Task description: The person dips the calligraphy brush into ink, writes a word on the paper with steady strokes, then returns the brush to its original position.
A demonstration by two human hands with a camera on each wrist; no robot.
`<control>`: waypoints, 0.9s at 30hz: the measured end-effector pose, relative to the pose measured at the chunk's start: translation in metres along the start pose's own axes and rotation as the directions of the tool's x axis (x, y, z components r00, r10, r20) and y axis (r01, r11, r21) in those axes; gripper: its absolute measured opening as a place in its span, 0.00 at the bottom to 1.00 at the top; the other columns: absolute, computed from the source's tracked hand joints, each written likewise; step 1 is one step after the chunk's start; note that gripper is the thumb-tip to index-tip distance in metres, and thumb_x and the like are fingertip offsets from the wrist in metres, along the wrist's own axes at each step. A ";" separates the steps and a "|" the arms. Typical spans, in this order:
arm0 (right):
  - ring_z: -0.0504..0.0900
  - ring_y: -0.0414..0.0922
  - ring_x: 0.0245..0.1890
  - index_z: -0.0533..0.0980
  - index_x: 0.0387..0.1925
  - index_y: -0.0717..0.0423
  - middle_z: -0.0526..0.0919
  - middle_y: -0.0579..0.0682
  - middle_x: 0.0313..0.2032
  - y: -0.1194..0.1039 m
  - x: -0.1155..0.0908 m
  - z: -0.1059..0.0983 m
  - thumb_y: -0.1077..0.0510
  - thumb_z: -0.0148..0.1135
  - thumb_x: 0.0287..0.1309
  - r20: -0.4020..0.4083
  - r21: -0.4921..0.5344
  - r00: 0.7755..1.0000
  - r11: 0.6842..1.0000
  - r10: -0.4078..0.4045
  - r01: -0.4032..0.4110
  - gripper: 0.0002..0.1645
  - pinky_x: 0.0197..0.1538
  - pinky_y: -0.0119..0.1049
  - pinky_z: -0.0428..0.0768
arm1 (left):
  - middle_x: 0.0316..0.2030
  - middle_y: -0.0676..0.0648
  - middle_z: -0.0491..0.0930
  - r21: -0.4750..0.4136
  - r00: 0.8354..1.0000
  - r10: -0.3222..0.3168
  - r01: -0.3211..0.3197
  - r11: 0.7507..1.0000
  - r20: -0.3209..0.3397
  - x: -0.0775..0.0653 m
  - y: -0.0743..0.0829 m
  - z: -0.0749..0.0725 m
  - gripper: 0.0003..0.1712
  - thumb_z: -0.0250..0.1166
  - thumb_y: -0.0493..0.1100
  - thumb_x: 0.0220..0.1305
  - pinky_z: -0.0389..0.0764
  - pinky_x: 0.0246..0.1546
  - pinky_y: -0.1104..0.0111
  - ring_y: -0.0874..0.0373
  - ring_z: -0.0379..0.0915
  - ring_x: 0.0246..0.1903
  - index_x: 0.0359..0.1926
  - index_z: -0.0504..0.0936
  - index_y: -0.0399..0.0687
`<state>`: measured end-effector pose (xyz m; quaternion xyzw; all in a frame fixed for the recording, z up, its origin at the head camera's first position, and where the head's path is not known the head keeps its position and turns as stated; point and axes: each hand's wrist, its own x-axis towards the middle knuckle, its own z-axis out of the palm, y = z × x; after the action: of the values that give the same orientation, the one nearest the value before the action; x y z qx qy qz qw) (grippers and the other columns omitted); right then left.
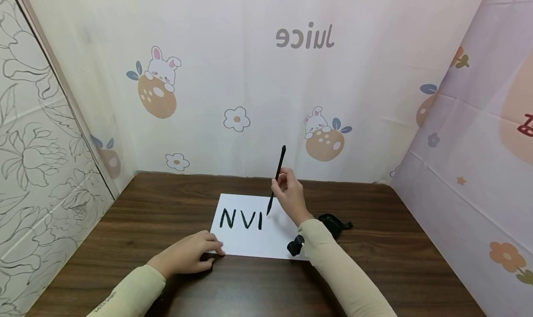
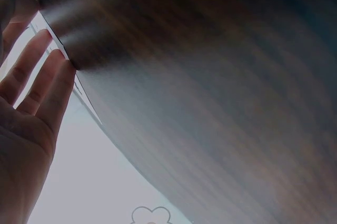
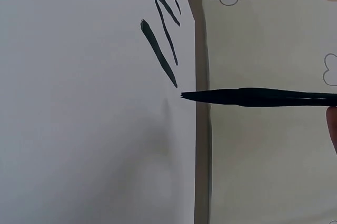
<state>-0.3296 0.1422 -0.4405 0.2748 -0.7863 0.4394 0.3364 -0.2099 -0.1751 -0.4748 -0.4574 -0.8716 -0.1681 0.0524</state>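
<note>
A sheet of white paper (image 1: 250,244) lies on the table with large black strokes reading N, V and I (image 1: 260,220) across its upper left. My right hand (image 1: 290,197) pinches a thin black paintbrush (image 1: 280,162) partway up its handle, bristles down. In the right wrist view the dark tip of the brush (image 3: 226,97) is close by the lower end of the I stroke (image 3: 159,54). My left hand (image 1: 191,253) rests at the paper's lower left corner, fingers relaxed; in the left wrist view its fingertips (image 2: 66,74) touch along the paper's edge.
A black rounded object (image 1: 331,224) with a short tab stands right of the paper, partly behind my right sleeve. The wrist camera (image 1: 295,245) hangs over the paper's lower right. Printed curtains (image 1: 241,76) close off the back of the brown wooden table (image 1: 166,206).
</note>
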 end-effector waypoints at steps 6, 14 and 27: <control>0.77 0.43 0.32 0.70 0.51 0.60 0.77 0.50 0.33 0.002 0.000 -0.002 0.66 0.60 0.64 0.013 -0.016 1.000 1.000 -0.006 0.006 0.15 0.33 0.34 0.79 | 0.47 0.55 0.80 -0.001 1.000 -0.005 0.005 1.000 0.002 0.000 -0.001 0.001 0.14 0.68 0.37 0.59 0.79 0.48 0.63 0.59 0.75 0.48 0.46 0.87 0.55; 0.80 0.44 0.35 0.71 0.51 0.61 0.79 0.50 0.34 0.003 -0.001 -0.002 0.66 0.60 0.64 0.039 0.010 0.999 1.000 -0.018 0.017 0.14 0.35 0.35 0.82 | 0.47 0.54 0.80 0.007 1.000 -0.001 0.001 1.000 -0.004 -0.001 -0.001 0.001 0.14 0.68 0.38 0.59 0.79 0.48 0.63 0.59 0.75 0.48 0.46 0.87 0.55; 0.79 0.41 0.34 0.71 0.52 0.57 0.78 0.49 0.35 0.002 -0.003 0.000 0.66 0.58 0.65 0.105 0.003 0.994 0.999 -0.036 0.035 0.14 0.36 0.34 0.82 | 0.48 0.55 0.80 -0.001 1.000 -0.023 0.023 1.000 0.015 0.000 -0.002 0.001 0.13 0.67 0.39 0.60 0.79 0.50 0.63 0.59 0.74 0.49 0.46 0.87 0.56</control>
<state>-0.3288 0.1439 -0.4439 0.3116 -0.7976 0.4188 0.3022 -0.2114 -0.1754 -0.4759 -0.4485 -0.8772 -0.1658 0.0438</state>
